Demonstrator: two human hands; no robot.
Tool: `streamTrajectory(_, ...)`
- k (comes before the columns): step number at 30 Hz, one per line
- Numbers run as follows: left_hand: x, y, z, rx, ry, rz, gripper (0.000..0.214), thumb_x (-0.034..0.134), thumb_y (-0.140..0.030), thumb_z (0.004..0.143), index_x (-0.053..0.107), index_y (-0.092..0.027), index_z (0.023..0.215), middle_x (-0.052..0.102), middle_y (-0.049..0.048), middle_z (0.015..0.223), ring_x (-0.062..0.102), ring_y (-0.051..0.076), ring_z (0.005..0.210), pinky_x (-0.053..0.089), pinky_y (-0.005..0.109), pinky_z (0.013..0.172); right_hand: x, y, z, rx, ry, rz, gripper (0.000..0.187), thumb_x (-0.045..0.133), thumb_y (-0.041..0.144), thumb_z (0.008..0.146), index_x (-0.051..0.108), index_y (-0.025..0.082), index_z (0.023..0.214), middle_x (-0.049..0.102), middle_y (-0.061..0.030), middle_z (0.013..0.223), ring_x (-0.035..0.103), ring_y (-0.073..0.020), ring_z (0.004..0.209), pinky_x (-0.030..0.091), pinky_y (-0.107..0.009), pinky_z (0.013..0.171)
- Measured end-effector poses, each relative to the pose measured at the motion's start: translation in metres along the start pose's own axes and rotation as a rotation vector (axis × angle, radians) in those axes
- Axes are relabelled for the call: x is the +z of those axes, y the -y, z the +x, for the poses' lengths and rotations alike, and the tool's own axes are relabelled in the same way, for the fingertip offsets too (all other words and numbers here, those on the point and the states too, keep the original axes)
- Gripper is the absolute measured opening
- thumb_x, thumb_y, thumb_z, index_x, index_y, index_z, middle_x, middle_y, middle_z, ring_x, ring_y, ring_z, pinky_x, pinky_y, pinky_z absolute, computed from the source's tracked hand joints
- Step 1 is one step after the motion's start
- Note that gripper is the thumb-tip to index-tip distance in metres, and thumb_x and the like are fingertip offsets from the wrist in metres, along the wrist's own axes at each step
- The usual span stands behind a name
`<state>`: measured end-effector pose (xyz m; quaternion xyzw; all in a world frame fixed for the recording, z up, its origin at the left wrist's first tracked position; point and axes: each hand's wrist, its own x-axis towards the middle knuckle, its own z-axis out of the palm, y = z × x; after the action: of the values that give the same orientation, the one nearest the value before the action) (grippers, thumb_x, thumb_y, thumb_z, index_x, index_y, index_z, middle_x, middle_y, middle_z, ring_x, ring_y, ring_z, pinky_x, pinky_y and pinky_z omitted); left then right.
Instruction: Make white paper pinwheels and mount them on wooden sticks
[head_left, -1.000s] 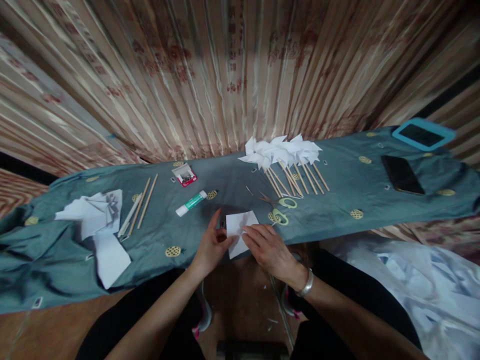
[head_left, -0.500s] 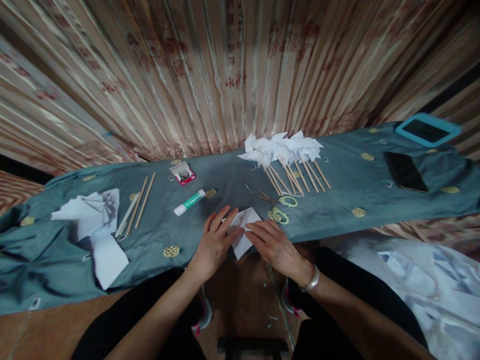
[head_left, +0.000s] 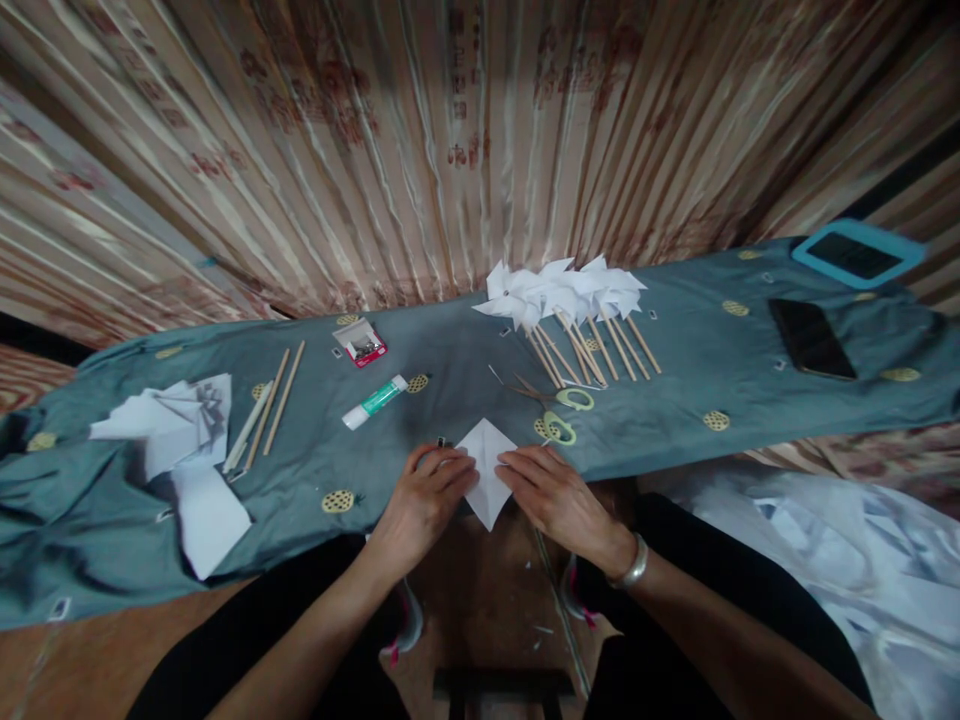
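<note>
A white square of paper (head_left: 487,468) with a crease down its middle is turned cornerwise at the table's front edge. My left hand (head_left: 429,495) grips its left corner between thumb and fingers. On the opposite corner, my right hand (head_left: 559,495) has its fingers closed in the same way. Green-handled scissors (head_left: 559,412) lie open just beyond my right hand. A glue stick (head_left: 375,402) rests beyond my left hand.
Several paper pinwheels on wooden sticks (head_left: 562,290) lie at the back. Left are loose sticks (head_left: 277,405), a red box of pins (head_left: 362,343) and paper sheets (head_left: 206,515). Right are a black phone (head_left: 810,338), a blue-framed device (head_left: 859,252) and a plastic bag (head_left: 847,570).
My fingers have moved from lying over the paper to its left and right corners. The paper now shows flat, with its centre crease uncovered.
</note>
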<state>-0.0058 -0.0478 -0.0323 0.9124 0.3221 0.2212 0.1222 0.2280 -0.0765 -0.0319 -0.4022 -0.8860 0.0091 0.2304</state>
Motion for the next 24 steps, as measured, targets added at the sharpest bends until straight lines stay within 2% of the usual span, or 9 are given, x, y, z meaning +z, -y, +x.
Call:
streamTrajectory(4,0.000,-0.001,0.000,-0.013,-0.006,0.017,0.024,0.052,-0.014,0.095,0.067,-0.018,0.113,0.071,0.0094,0.117,0.061,0.024,0.106,0.043,0.044,0.095,0.000,0.001,-0.001,0.008,-0.026,0.030,0.022,0.054,0.015,0.093,0.065,0.011,0.111,0.070,-0.0133,0.113,0.061,-0.0268,0.104,0.056,-0.044,0.089)
streamTrajectory(7,-0.001,-0.002,0.001,-0.052,-0.006,-0.006,0.023,0.053,-0.016,0.094,0.068,-0.018,0.112,0.071,0.0098,0.117,0.061,0.024,0.105,0.043,0.045,0.094,-0.001,0.003,0.000,0.024,-0.023,0.049,0.023,0.053,0.023,0.095,0.066,0.012,0.110,0.070,-0.0142,0.112,0.062,-0.0277,0.104,0.056,-0.046,0.087)
streamTrajectory(12,-0.004,-0.001,0.004,-0.129,0.008,-0.101,0.023,0.052,-0.024,0.097,0.069,-0.021,0.112,0.072,0.0085,0.115,0.062,0.023,0.102,0.045,0.043,0.091,-0.003,0.004,0.002,0.050,-0.072,0.116,0.021,0.051,0.018,0.096,0.068,0.012,0.106,0.072,-0.0133,0.108,0.063,-0.0247,0.101,0.057,-0.042,0.087)
streamTrajectory(20,0.001,0.002,0.010,-0.272,-0.074,-0.259,0.028,0.048,-0.035,0.099,0.071,-0.020,0.107,0.075,0.0080,0.100,0.066,0.021,0.092,0.047,0.039,0.085,0.004,0.001,0.007,0.281,-0.156,0.363,0.018,0.052,0.022,0.098,0.068,0.018,0.104,0.074,-0.0080,0.095,0.068,-0.0207,0.091,0.058,-0.037,0.082)
streamTrajectory(24,0.006,0.005,0.013,-0.328,-0.095,-0.249,0.029,0.048,-0.036,0.098,0.069,-0.021,0.111,0.074,0.0074,0.096,0.067,0.022,0.090,0.048,0.039,0.085,0.005,0.001,0.005,0.382,-0.165,0.385,0.023,0.053,0.024,0.097,0.061,0.018,0.117,0.073,-0.0094,0.102,0.070,-0.0211,0.093,0.059,-0.036,0.084)
